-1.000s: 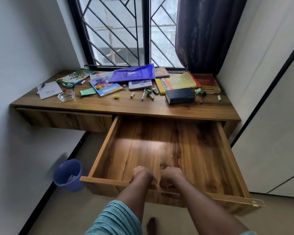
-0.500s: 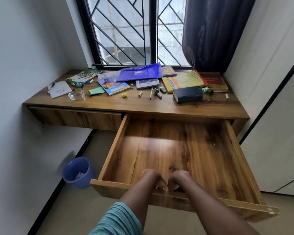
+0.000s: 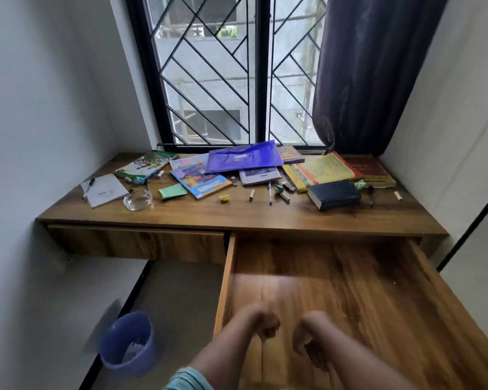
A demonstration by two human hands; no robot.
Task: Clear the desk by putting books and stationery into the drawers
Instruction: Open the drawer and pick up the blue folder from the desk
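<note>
Wood grain runs under your left hand (image 3: 261, 325) and right hand (image 3: 307, 337): both are curled like fists, side by side at the near end of the open drawer (image 3: 228, 266), too blurred to tell whether they grasp its front lip. Opening looks done and nothing is stowed yet. Next, reach forward over the drawer floor to the desk (image 3: 265, 218): pens (image 3: 270, 192) straight ahead of your fists, the dark book (image 3: 334, 194) ahead and slightly right, the purple folder (image 3: 244, 157) beyond. The side walls flank you; there is wide room between them, so lift items clear of the desk edge
</note>
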